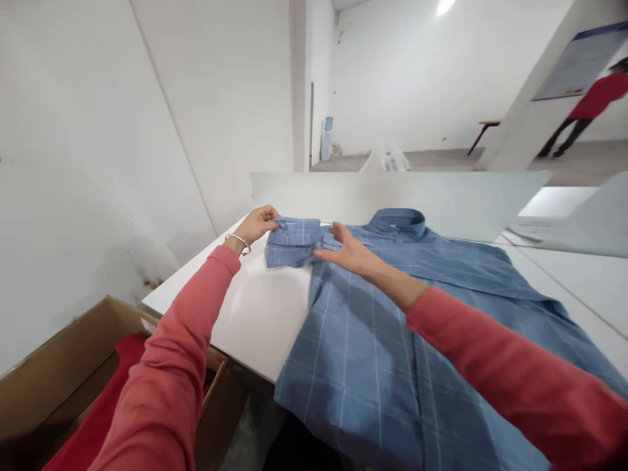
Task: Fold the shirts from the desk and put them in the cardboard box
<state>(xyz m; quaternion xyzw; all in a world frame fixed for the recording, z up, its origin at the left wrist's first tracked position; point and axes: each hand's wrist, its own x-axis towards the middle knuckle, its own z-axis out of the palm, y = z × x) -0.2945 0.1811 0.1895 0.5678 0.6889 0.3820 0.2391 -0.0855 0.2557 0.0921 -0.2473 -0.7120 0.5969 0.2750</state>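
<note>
at the far left, a brown corrugated cardboard box [59, 386] is seen holding red cloth [98, 405]. on a smooth white table top [260, 314], a blue windowpane-check long-sleeved shirt [373, 353] is spread with its collar away from the camera. its doubled-up blue sleeve [294, 239] is laid with its long axis running sideways, out to the left of the body, and its end is pinched tightly in the left hand [256, 226], the nearer hand. further right, the right hand [350, 254] is held open, palm down, fingers spread over the sleeve's inner part, with nothing grasped.
</note>
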